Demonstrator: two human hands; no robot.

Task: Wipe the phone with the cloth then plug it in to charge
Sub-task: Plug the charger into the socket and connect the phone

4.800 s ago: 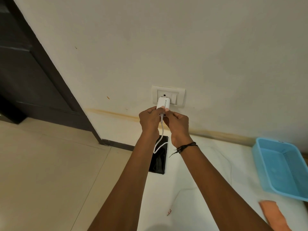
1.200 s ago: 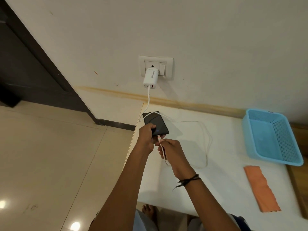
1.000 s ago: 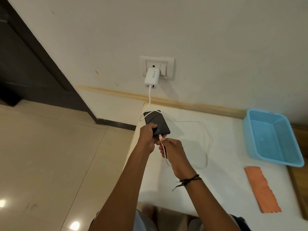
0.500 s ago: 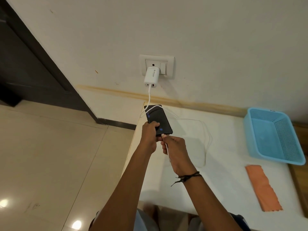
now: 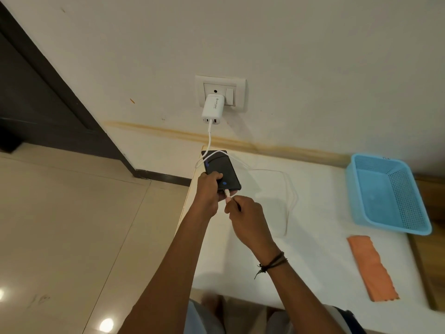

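phone (image 5: 221, 170) sits at the white table's (image 5: 317, 201) 10 o'clock corner, screen lit, left hand (image 5: 209, 189) clamped on its near end. right hand (image 5: 245, 218) pinches the cable (image 5: 290, 189) plug at the phone's port. charger (image 5: 213, 108) in wall socket (image 5: 220, 92) at 12. orange cloth (image 5: 372, 267) lies flat at 3, near blue basket (image 5: 385, 191).

A single head-worn wide-angle camera looks forward and steeply down from above the person's arms, facing the wall (image 5: 313, 56). The fingers (image 5: 218, 175) sit near mid-frame, fairly close, with the desk (image 5: 313, 249) stretching to their right.
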